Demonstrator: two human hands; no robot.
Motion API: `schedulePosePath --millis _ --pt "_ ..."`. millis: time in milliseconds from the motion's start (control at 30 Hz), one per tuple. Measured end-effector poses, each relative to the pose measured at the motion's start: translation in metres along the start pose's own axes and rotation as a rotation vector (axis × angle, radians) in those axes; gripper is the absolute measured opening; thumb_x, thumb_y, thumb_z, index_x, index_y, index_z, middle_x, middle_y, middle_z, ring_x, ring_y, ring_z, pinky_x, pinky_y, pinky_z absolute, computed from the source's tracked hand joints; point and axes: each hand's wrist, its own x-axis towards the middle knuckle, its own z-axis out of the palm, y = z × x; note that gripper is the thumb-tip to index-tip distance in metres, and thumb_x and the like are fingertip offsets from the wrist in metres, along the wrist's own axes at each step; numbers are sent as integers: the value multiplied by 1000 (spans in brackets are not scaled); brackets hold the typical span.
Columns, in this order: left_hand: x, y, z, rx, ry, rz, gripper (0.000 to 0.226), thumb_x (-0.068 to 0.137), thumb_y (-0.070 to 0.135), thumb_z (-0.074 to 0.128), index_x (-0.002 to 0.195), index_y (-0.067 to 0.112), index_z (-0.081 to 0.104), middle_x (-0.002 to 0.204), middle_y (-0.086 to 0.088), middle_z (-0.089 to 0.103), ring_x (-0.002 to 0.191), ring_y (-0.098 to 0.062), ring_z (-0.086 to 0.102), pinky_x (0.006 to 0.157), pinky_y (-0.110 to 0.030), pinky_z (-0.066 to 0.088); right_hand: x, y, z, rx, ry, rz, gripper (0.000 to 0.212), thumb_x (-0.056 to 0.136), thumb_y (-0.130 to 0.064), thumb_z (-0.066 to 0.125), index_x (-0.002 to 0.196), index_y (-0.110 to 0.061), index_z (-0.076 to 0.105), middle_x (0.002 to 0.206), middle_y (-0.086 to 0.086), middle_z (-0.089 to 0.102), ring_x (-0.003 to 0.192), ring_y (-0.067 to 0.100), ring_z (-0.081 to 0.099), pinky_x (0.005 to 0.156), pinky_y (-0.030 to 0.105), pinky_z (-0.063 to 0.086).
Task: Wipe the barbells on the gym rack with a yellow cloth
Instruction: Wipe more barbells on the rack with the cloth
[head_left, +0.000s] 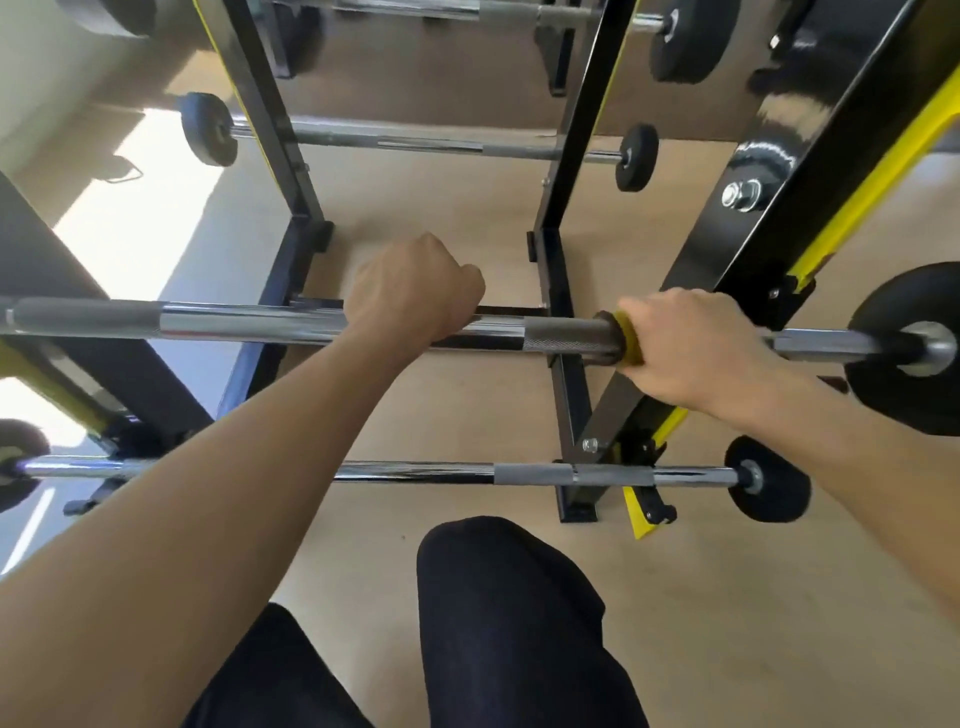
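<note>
A chrome barbell (249, 325) with grey knurled sections lies across the black and yellow gym rack (717, 270) at mid height. My left hand (415, 296) grips this bar near its middle, fingers curled over it. My right hand (691, 348) grips the same bar further right, with the yellow cloth (629, 340) wrapped round the bar under its fingers; only a yellow edge shows. A black weight plate (904, 384) sits at the bar's right end.
A lower barbell (519, 474) rests on the rack below, with small black plates (768, 479) at its ends. Another barbell (426, 143) lies on the far side, and more higher up. My dark-trousered knees (498, 613) are over the wooden floor (753, 597).
</note>
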Motion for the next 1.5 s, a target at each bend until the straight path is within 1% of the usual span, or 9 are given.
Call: schedulePosePath --millis 200,400,567,700,833,933,1067,1267,1500 --pt "10 -2 5 35 -74 -52 29 79 40 45 92 15 55 94 -9 58 91 -38 56 73 -38 42 45 -55 8 146 71 -44 38 83 -53 71 101 -20 65 84 -3 60 77 17 56 76 35 52" --pt "7 -3 3 42 -118 -47 45 77 49 40 91 11 59 96 -14 62 93 -39 57 85 -43 46 13 -18 13 188 69 -122 49 79 -52 74 114 -24 53 99 -4 65 85 17 60 70 31 47" --pt "-1 1 5 55 -10 -58 42 85 46 41 89 9 62 94 -14 60 87 -39 57 73 -40 44 -23 46 9 57 -60 111 37 81 -44 76 95 -24 48 83 -5 56 79 20 61 62 31 47" --pt "5 4 6 68 -26 -59 38 82 45 44 93 12 58 102 -12 61 98 -40 58 78 -39 41 2 6 7 101 -12 35 35 89 -48 67 103 -18 56 90 1 62 80 20 59 70 35 51" --pt "8 5 6 75 -77 -94 32 82 43 48 95 14 55 102 -9 58 104 -38 56 79 -37 40 30 -51 1 129 29 -62 29 93 -41 66 99 -17 49 85 1 48 79 23 50 70 37 40" --pt "6 5 5 48 -62 -98 35 82 42 48 90 11 61 97 -10 61 92 -38 57 75 -38 42 34 -65 4 199 122 -91 36 89 -40 71 96 -18 44 87 0 54 80 20 54 66 34 37" --pt "2 -1 5 52 -1 -53 38 81 42 46 81 9 63 90 -15 62 84 -40 56 69 -38 40 13 -25 0 345 -41 -151 66 69 -49 82 119 -24 49 105 -5 61 92 17 56 78 34 48" --pt "-9 1 7 62 134 20 42 85 38 42 70 4 60 72 -13 58 64 -32 52 65 -37 42 -19 53 9 113 -118 118 33 77 -51 77 86 -30 53 81 -4 61 77 19 60 66 29 43" --pt "-4 7 5 62 70 -23 34 83 37 45 74 7 58 75 -10 55 68 -33 52 65 -36 41 30 -36 6 170 14 -61 26 82 -43 71 83 -23 54 70 -6 51 70 18 57 76 36 54"
